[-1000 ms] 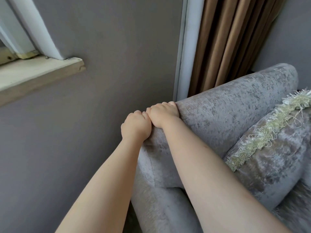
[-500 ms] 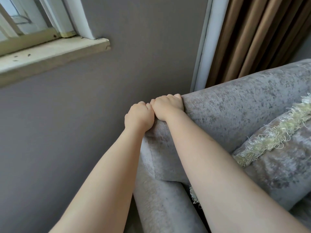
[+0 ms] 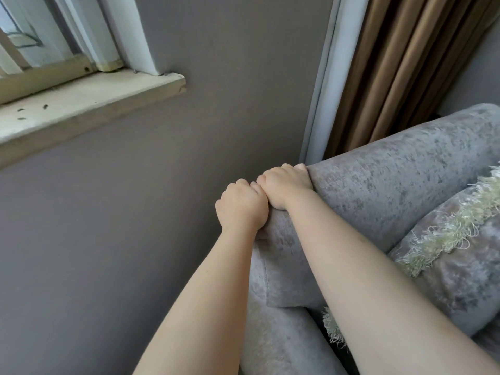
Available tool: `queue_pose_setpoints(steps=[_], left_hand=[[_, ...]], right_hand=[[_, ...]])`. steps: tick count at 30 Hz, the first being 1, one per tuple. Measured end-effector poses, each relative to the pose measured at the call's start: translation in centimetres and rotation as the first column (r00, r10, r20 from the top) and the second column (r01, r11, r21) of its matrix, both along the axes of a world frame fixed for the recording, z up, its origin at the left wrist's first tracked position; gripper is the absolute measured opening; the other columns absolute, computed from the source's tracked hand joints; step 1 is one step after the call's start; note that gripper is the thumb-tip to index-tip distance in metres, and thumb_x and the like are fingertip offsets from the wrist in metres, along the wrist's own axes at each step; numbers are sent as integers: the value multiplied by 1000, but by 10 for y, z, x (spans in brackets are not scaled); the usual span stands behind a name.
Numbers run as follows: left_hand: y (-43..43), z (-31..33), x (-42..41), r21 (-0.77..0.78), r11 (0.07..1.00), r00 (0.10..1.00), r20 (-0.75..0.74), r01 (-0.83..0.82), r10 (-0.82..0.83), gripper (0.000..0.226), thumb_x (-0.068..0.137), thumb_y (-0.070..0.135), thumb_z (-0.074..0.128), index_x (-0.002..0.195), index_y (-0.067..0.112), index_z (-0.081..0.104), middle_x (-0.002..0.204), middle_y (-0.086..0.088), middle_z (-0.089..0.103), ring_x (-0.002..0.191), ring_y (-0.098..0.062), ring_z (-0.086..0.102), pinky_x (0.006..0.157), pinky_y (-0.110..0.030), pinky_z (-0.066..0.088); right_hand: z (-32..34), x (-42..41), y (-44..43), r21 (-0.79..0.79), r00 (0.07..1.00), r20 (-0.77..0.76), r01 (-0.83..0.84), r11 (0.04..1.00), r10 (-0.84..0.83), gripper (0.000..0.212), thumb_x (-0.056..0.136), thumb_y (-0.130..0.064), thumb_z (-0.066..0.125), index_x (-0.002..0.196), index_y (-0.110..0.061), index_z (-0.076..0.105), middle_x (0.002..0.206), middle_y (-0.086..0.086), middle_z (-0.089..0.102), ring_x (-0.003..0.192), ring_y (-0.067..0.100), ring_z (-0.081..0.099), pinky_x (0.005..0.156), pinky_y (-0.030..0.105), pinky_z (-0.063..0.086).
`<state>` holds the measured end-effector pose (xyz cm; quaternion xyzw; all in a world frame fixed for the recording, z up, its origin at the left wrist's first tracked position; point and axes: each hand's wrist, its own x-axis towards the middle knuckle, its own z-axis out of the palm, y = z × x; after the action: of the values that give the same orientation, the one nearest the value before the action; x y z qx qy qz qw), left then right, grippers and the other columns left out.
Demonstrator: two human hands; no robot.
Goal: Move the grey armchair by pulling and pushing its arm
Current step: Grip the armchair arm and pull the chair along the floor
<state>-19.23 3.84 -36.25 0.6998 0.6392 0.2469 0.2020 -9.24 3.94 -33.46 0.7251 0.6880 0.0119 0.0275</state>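
The grey armchair (image 3: 284, 347) is seen at the right of the scene, its arm (image 3: 392, 185) lying close along the grey wall (image 3: 135, 239), with the arm's far corner just beside the white trim (image 3: 322, 90) and the brown curtain (image 3: 405, 63). The arm's top edge is held by both hands: the left hand (image 3: 240, 204) is curled over it on the near side, and the right hand (image 3: 284, 185), touching it, just beyond. Both grips are closed on the upholstery. A fringed cushion (image 3: 460, 280) is propped on the seat to the right.

Compared with a moment before, the grips are unchanged and the arm's far corner sits at much the same spot against the trim. Only the window sill (image 3: 81, 104) at the far left is shown more fully. The chair is therefore judged barely shifted, and a firmer pull is probably needed.
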Motion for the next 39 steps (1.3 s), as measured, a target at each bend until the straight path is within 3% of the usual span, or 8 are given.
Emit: queue_pose_setpoints(steps=[5, 8, 15, 19, 24, 32, 36, 39], left_hand=[[6, -9, 4, 73, 995, 998, 35, -61, 59, 33, 93, 28, 31, 63, 15, 35, 70, 1, 43, 73, -28, 46, 70, -37, 36], [5, -11, 5, 98, 992, 995, 67, -81, 75, 30, 93, 29, 33, 69, 13, 38, 79, -3, 44, 74, -29, 45, 69, -37, 36], [2, -5, 3, 52, 995, 992, 104, -80, 74, 36, 91, 34, 33, 60, 17, 37, 76, -5, 54, 71, -25, 47, 59, -32, 34], [-3, 1, 1, 8, 998, 993, 95, -68, 67, 34, 90, 34, 31, 62, 18, 40, 79, -4, 53, 73, -26, 48, 62, -32, 36], [-12, 9, 2, -45, 998, 997, 66, -43, 46, 28, 89, 31, 31, 67, 18, 44, 76, 3, 49, 77, -24, 50, 60, -31, 32], [-37, 9, -8, -42, 995, 994, 71, -85, 88, 28, 89, 31, 31, 66, 18, 42, 76, 0, 48, 79, -27, 49, 66, -32, 35], [-53, 9, -19, -44, 993, 991, 70, -112, 115, 28, 89, 31, 31, 66, 18, 41, 77, 0, 49, 79, -26, 49, 65, -32, 34], [-63, 10, -26, -46, 992, 989, 76, -122, 125, 28, 88, 32, 31, 66, 18, 41, 78, -1, 49, 78, -26, 49, 65, -33, 34]], right_hand=[[2, 4, 12, -41, 999, 32, -39, 998, 40, 37, 97, -30, 23, 84, -23, 56, 107, -4, 62, 105, 22, 49, 82, 38, 24], [2, 6, 13, -5, 999, -2, -43, 999, 43, 35, 96, -29, 23, 72, -24, 49, 101, -2, 64, 100, 22, 54, 83, 38, 27], [-1, 6, 7, 26, 998, -32, -48, 999, 49, 36, 97, -28, 19, 78, -25, 49, 103, -2, 63, 88, 21, 47, 78, 36, 25], [-3, 3, 1, 55, 998, -59, -27, 998, 30, 34, 98, -27, 20, 81, -28, 50, 110, -1, 63, 103, 23, 52, 82, 38, 26], [-1, 6, -9, 51, 996, -22, -83, 995, 85, 32, 96, -21, 23, 100, -28, 55, 119, 0, 58, 112, 26, 51, 81, 39, 23], [2, -6, -35, 56, 991, -32, -126, 990, 128, 30, 94, -18, 23, 92, -31, 50, 120, 0, 58, 113, 27, 51, 85, 40, 25], [2, -17, -49, 65, 989, -31, -141, 988, 143, 35, 95, -18, 22, 98, -29, 54, 122, 0, 58, 114, 26, 51, 84, 40, 25], [4, -24, -58, 65, 986, -22, -161, 985, 163, 29, 95, -18, 22, 89, -31, 47, 121, 0, 58, 113, 26, 51, 82, 39, 24]])
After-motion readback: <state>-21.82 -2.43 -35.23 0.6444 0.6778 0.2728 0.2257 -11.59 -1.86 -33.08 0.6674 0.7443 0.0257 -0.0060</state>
